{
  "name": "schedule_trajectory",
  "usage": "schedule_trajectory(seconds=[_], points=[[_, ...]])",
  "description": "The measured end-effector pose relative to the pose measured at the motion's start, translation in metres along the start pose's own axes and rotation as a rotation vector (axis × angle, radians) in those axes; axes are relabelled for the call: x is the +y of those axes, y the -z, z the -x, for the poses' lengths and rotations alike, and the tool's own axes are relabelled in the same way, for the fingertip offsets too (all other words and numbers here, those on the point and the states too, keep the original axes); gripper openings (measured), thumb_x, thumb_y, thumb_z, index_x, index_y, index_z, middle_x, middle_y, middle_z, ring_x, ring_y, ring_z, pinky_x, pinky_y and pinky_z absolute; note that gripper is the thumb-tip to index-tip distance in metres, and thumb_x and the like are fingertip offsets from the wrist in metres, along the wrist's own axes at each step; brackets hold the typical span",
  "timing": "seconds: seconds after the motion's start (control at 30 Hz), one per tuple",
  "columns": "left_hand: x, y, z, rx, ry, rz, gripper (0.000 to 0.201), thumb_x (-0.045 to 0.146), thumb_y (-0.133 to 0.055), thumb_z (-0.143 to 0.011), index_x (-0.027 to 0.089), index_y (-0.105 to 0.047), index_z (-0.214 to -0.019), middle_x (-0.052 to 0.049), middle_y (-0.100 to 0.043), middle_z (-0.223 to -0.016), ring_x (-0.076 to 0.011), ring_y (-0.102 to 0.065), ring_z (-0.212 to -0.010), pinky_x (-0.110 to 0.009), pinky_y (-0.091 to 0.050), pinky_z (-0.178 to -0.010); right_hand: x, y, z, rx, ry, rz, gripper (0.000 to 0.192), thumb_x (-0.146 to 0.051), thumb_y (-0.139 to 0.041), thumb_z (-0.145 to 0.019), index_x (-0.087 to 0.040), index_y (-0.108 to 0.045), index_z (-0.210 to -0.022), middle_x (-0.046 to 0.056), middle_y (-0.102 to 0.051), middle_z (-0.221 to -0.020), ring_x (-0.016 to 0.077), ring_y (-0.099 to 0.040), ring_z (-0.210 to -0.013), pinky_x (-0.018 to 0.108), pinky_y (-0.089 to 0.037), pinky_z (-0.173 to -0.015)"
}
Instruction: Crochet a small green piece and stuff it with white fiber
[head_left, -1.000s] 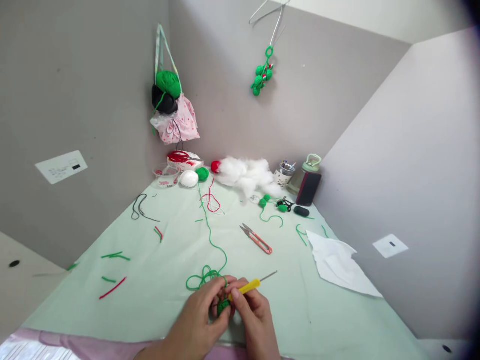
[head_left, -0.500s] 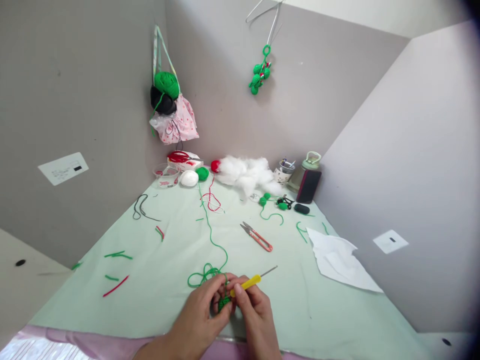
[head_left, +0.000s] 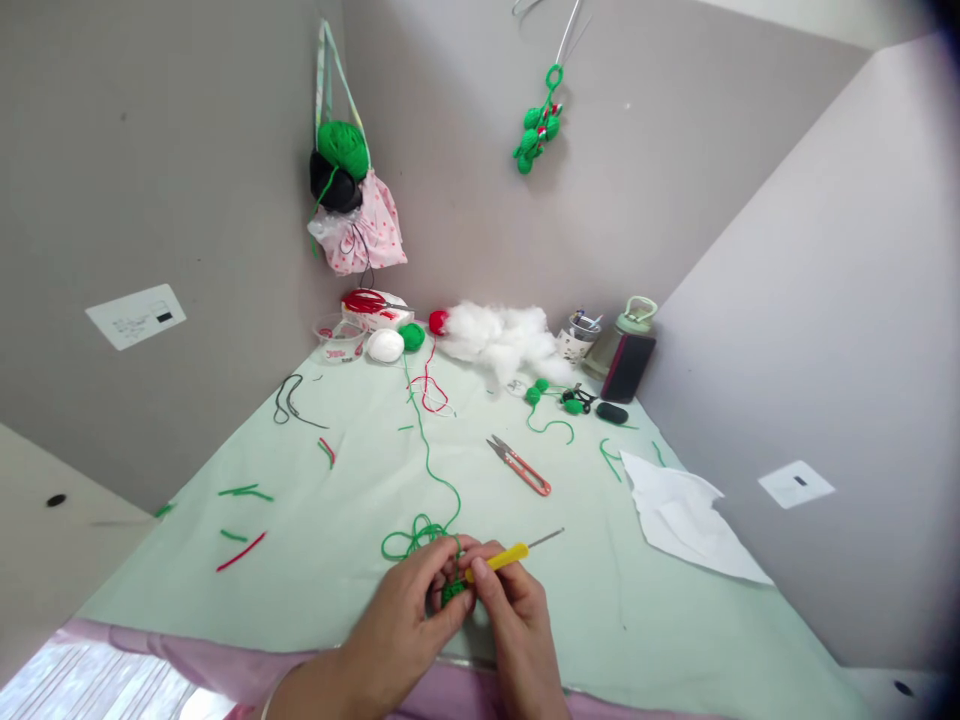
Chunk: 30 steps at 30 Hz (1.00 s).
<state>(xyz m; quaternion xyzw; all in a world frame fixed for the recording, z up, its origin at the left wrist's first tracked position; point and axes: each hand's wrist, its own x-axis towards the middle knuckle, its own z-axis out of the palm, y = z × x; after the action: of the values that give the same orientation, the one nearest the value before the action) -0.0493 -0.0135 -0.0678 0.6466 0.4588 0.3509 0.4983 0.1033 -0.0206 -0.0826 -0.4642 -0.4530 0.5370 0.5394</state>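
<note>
Near the front edge of the tabletop (head_left: 645, 610), the left hand (head_left: 397, 615) is pinched on a small green crocheted piece (head_left: 454, 592), partly hidden by its fingers. The right hand (head_left: 514, 605) is closed around a yellow-handled hook (head_left: 504, 560), its inner end at the work. That piece looks unfinished: green yarn (head_left: 427, 455) runs uncut from a green ball (head_left: 412, 337) to the left hand. Snips (head_left: 519, 466) and white stuffing (head_left: 502, 338) lie untouched farther back. A hanging green cluster (head_left: 536, 130) appears already complete; how many stitches remain cannot be told.
</note>
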Motion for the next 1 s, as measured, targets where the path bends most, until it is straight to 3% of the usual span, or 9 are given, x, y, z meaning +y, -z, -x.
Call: schedule_trajectory(seconds=[0.2,0.33,0.43,0.5,0.57,0.63,0.8,0.9,1.0], points=[[-0.002,0.000,0.000,-0.005,-0.051,0.071,0.027,0.036,-0.054,-0.102,0.020,-0.070,-0.118,-0.012,-0.076,-0.116,-0.0260,-0.069,-0.108,-0.036,-0.053,-0.099,0.001,-0.002,0.000,0.028,0.089,0.031,0.025,-0.047,-0.077,-0.092,-0.023,-0.083,-0.087,0.008,-0.080,-0.093,0.0218,-0.075,-0.092,0.032,-0.062,-0.085],[-0.003,0.004,0.005,0.046,-0.038,0.171,0.032,0.040,-0.052,-0.105,0.021,-0.071,-0.123,-0.009,-0.075,-0.105,-0.0251,-0.069,-0.101,-0.035,-0.052,-0.096,-0.008,0.000,0.003,-0.058,0.149,0.036,0.021,-0.045,-0.075,-0.094,-0.026,-0.084,-0.095,0.006,-0.079,-0.093,0.0184,-0.073,-0.080,0.026,-0.060,-0.068],[0.001,0.015,0.015,0.156,0.018,0.233,0.035,0.046,-0.054,-0.105,0.023,-0.072,-0.124,-0.003,-0.069,-0.090,-0.0217,-0.065,-0.086,-0.033,-0.052,-0.087,-0.030,0.014,-0.001,-0.113,0.129,0.130,0.032,-0.045,-0.076,-0.094,-0.028,-0.079,-0.120,0.002,-0.076,-0.078,0.0146,-0.065,-0.063,0.026,-0.057,-0.060],[0.004,0.025,0.023,0.197,0.013,0.231,0.037,0.050,-0.053,-0.105,0.023,-0.073,-0.121,-0.003,-0.064,-0.086,-0.0200,-0.059,-0.079,-0.032,-0.050,-0.080,-0.050,0.027,-0.013,-0.203,0.129,0.257,0.032,-0.044,-0.077,-0.093,-0.024,-0.080,-0.117,0.006,-0.080,-0.089,0.0165,-0.067,-0.069,0.029,-0.058,-0.064],[0.003,0.035,0.029,0.139,0.009,0.192,0.038,0.050,-0.052,-0.106,0.024,-0.074,-0.120,-0.003,-0.064,-0.089,-0.0202,-0.056,-0.080,-0.031,-0.047,-0.077,-0.070,0.036,-0.034,-0.318,0.127,0.423,0.023,-0.042,-0.073,-0.096,-0.022,-0.083,-0.102,0.009,-0.081,-0.102,0.0183,-0.071,-0.077,0.031,-0.059,-0.069],[-0.003,0.042,0.033,0.043,0.024,0.166,0.038,0.050,-0.051,-0.106,0.023,-0.075,-0.119,-0.004,-0.064,-0.091,-0.0210,-0.056,-0.082,-0.031,-0.046,-0.076,-0.084,0.034,-0.061,-0.378,0.186,0.625,0.021,-0.040,-0.071,-0.096,-0.024,-0.082,-0.103,0.006,-0.082,-0.095,0.0199,-0.074,-0.083,0.031,-0.058,-0.073],[-0.027,0.049,0.037,0.041,0.084,0.233,0.041,0.051,-0.054,-0.103,0.021,-0.073,-0.125,-0.003,-0.060,-0.086,-0.0205,-0.052,-0.080,-0.031,-0.046,-0.077,-0.078,-0.017,-0.139,-0.503,0.389,1.106,0.021,-0.026,-0.061,-0.103,-0.024,-0.079,-0.113,0.007,-0.078,-0.107,0.0187,-0.073,-0.090,0.033,-0.055,-0.083],[-0.031,0.052,0.035,0.035,0.112,0.302,0.041,0.050,-0.057,-0.102,0.020,-0.073,-0.125,-0.001,-0.056,-0.082,-0.0190,-0.049,-0.077,-0.030,-0.044,-0.074,-0.057,-0.053,-0.182,-0.545,0.381,1.186,0.020,-0.017,-0.064,-0.101,-0.019,-0.077,-0.116,0.010,-0.074,-0.115,0.0182,-0.072,-0.092,0.036,-0.055,-0.091],[-0.027,0.056,0.034,-0.065,0.090,0.313,0.037,0.046,-0.056,-0.102,0.019,-0.073,-0.121,0.001,-0.051,-0.077,-0.0169,-0.046,-0.070,-0.029,-0.043,-0.070,-0.038,-0.073,-0.214,-0.628,0.338,1.257,0.016,-0.020,-0.069,-0.100,-0.015,-0.075,-0.114,0.009,-0.074,-0.112,0.0199,-0.073,-0.096,0.039,-0.057,-0.095]])
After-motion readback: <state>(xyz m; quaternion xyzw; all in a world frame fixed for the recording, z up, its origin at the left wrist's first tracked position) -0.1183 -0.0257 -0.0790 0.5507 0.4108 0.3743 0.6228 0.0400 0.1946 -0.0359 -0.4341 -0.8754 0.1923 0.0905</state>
